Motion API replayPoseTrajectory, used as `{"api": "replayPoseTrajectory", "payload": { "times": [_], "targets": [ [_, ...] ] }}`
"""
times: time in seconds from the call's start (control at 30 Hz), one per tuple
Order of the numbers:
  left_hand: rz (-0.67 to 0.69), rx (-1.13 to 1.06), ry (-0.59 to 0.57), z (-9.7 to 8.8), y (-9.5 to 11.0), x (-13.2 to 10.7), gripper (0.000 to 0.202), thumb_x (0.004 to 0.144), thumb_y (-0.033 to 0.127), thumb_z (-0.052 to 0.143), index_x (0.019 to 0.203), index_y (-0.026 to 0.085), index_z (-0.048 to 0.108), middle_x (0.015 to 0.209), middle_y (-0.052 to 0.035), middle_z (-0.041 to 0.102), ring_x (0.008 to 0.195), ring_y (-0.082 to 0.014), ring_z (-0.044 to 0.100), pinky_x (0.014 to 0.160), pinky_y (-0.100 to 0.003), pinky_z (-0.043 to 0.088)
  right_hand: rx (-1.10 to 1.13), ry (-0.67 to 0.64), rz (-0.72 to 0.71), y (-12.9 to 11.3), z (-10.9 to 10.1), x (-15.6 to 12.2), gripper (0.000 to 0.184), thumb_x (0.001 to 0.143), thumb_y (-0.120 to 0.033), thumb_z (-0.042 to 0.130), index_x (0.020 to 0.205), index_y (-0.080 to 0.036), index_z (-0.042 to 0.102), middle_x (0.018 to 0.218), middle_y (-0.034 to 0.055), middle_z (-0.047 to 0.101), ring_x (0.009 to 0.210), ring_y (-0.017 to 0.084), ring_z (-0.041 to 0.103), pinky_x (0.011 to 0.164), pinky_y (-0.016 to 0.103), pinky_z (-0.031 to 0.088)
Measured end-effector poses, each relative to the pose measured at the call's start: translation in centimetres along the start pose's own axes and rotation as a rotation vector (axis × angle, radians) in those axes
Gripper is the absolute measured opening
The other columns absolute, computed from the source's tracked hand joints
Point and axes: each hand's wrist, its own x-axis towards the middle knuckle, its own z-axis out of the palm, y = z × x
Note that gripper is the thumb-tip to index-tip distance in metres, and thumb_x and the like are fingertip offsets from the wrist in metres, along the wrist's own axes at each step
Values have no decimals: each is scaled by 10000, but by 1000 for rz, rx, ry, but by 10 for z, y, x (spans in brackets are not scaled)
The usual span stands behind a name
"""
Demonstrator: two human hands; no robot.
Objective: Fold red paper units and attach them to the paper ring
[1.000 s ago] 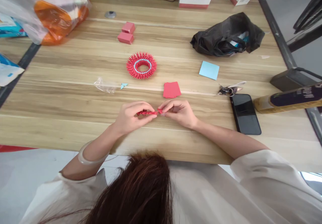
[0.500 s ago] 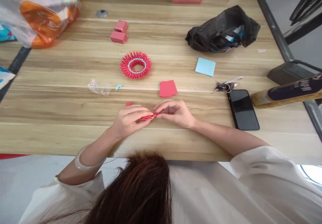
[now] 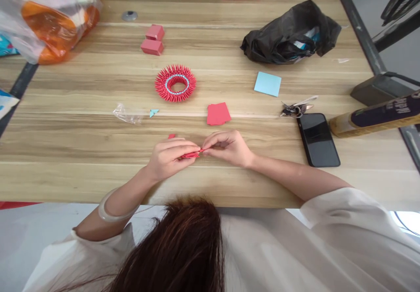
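Observation:
Several folded red paper pieces [image 3: 190, 155] are pinched between the thumb and fingers of my left hand [image 3: 170, 157]. My right hand [image 3: 231, 149] grips a small red paper piece [image 3: 202, 150] at its fingertips, right against the left fingers. Exact folds are hidden by the fingers. Beyond the left hand a bit of red paper [image 3: 171, 136] shows on the table. A stack of red paper squares [image 3: 218, 114] lies just past my right hand. Farther off sits a ring of folded red paper [image 3: 175, 83] with a light blue inner band.
Around the work lie small blue folded pieces [image 3: 153, 113], clear plastic film [image 3: 127, 113], a blue note pad [image 3: 267, 84], two pink blocks [image 3: 152, 47], a phone [image 3: 318, 139], keys [image 3: 295, 108] and a bottle [image 3: 377, 116]. A black bag [image 3: 290, 36] stands behind.
The right fingertips and their red piece have shifted slightly against the left hand. Table items sit a little higher in view, as the camera has tilted slightly.

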Motion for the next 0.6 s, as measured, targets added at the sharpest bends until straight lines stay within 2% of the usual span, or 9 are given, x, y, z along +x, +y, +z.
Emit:
{"api": "replayPoseTrajectory", "payload": {
  "times": [0.3,0.43,0.6],
  "targets": [
    [-14,49,17,0,5,6,90,752,141,686,835,157,655,789,-38,719,686,-106,670,675,-196,551,-16,14,2,5,2,-3,139,772,-279,656,752,-143,675,781,65,679,721,144,632,671,273,514],
    [13,33,-19,-1,2,6,81,771,130,668,847,144,644,791,-55,719,693,-115,672,675,-207,547,-115,16,-42,3,1,-2,119,790,-264,638,789,-156,687,806,60,688,754,148,635,705,274,515],
    [-19,53,-78,-3,2,5,31,816,148,614,834,146,639,780,-53,717,685,-124,669,654,-226,540,-201,-2,-78,-2,0,-3,125,800,-272,634,827,-169,699,824,61,696,763,156,641,699,268,513]
  ]
}}
